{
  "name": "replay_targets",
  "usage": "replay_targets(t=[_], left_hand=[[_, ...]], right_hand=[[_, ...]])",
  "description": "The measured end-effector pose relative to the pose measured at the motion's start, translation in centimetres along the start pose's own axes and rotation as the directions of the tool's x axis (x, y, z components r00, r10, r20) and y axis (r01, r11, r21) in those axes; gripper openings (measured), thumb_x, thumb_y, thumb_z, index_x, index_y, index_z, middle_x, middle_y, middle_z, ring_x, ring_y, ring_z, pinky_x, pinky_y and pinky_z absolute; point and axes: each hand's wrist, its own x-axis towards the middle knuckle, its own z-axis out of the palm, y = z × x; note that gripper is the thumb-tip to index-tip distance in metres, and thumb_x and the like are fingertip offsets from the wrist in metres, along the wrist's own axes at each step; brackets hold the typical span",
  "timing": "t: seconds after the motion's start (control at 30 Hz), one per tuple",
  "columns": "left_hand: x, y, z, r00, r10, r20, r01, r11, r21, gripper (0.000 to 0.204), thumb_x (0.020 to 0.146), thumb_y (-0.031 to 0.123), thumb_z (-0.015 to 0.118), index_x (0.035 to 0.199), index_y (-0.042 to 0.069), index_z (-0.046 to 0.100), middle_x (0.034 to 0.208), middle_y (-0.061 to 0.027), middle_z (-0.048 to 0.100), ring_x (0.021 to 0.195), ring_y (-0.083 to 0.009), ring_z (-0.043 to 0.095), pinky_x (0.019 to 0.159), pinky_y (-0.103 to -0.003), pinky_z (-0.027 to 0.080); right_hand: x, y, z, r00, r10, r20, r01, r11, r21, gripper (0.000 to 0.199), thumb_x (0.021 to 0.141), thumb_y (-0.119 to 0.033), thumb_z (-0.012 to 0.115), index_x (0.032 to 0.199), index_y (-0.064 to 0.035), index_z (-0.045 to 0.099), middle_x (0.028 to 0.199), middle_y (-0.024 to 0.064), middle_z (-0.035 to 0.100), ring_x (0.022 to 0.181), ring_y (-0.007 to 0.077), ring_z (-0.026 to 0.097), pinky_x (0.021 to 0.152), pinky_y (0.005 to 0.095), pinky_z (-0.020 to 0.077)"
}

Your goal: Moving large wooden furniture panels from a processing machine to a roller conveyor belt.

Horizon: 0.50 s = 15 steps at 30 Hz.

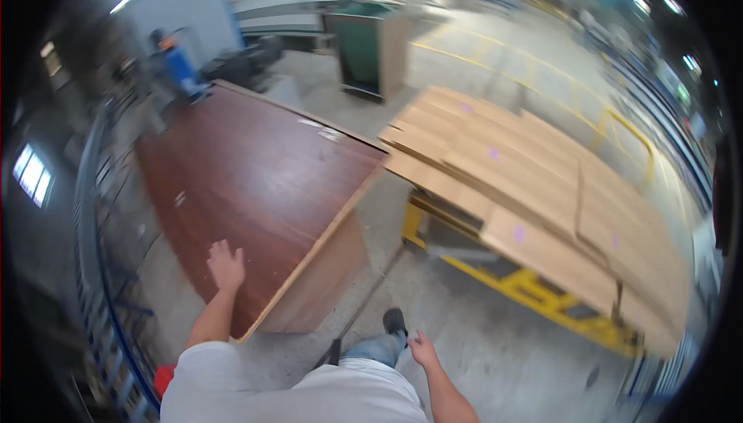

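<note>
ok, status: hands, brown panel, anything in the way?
Left hand open over brown panel, contact unclear. Right hand low, seemingly empty. Light boards on yellow frame at right. Pale scraps near panel's far edge.

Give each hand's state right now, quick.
Left hand: open, spread over the reddish-brown tabletop, holding nothing.
Right hand: blurred, nothing visibly held; open or closed cannot be told.

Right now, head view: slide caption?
Left hand over a brown panel, right hand above floor, wooden boards on a yellow frame at right.
</note>
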Motion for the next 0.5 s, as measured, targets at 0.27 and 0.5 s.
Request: replay_targets(t=[0.27, 0.5], left_hand=[[-0.7, 12.6, 1.8, 0.993, 0.026, 0.115, -0.021, 0.999, -0.041, 0.074, 0.092, 0.055, 0.039, 0.147, 0.006, 0.029, 0.155, -0.0171, 0.022, 0.144, -0.0322, 0.017, 0.117, -0.047, 0.011], [-3.0, 20.3, 1.7, 0.991, 0.098, 0.094, -0.087, 0.989, -0.117, 0.071, 0.093, 0.054, 0.039, 0.147, 0.008, 0.03, 0.154, -0.0166, 0.023, 0.144, -0.0312, 0.017, 0.118, -0.047, 0.011]], right_hand=[[8.2, 7.6, -12.3, 0.994, -0.098, -0.056, 0.068, 0.918, -0.39, 0.05, 0.092, -0.031, 0.055, 0.133, -0.0026, 0.051, 0.134, 0.0136, 0.053, 0.12, 0.0303, 0.049, 0.098, 0.0367, 0.0416], [18.0, 11.6, -21.4, 0.996, -0.001, -0.089, 0.007, 0.997, 0.072, 0.052, 0.09, -0.037, 0.059, 0.129, -0.0031, 0.055, 0.094, 0.0141, 0.065, 0.067, 0.0195, 0.056, 0.064, 0.0335, 0.0486]])
